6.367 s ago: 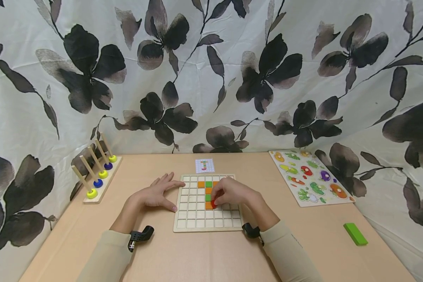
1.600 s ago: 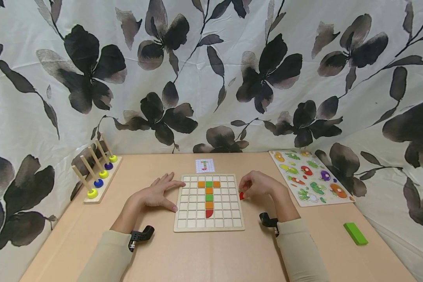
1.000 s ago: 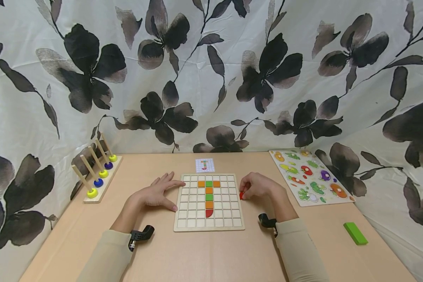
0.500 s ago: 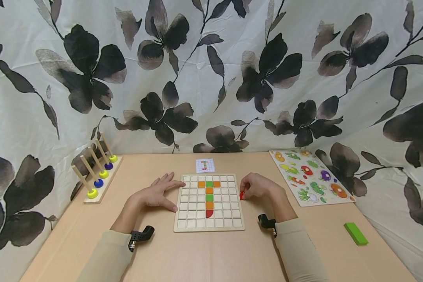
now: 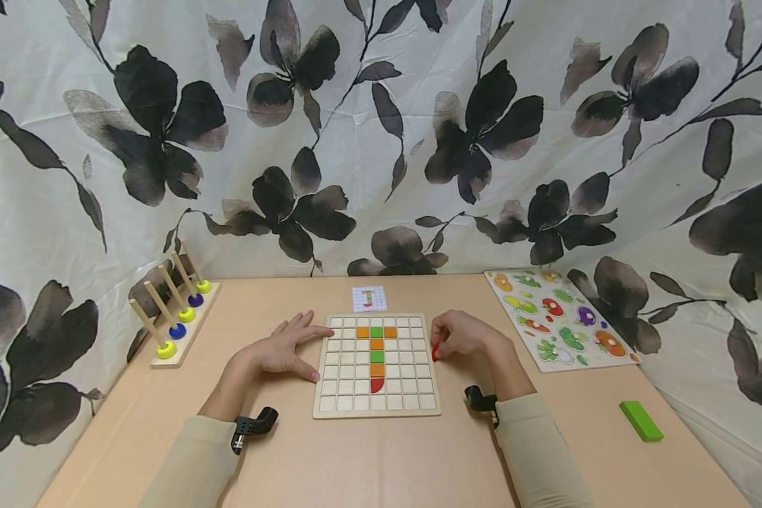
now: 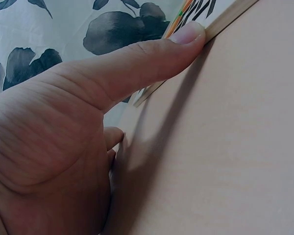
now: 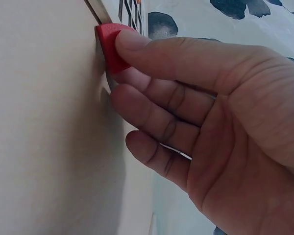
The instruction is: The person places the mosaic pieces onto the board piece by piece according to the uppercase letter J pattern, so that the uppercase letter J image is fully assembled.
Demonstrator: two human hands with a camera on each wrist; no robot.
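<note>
A wooden grid board lies mid-table, with orange and green square tiles forming a T shape and a red rounded tile at the foot of its stem. My left hand is spread at the board's left edge; in the left wrist view its straight thumb touches that edge. Beside the right edge, my right hand pinches a second red tile between thumb and fingers, its other fingers loosely curled. Behind the board lies a small pattern card showing a similar coloured figure.
To the left stands a wooden peg rack with yellow and blue rings. A vegetable picture puzzle board lies at the back right, and a green block nearer the right edge. A floral cloth hangs behind the table.
A red tile came to lie below the orange one on the board. My right hand moved off to the right edge, pinching another red tile, and turned it slightly. My left hand stayed put.
</note>
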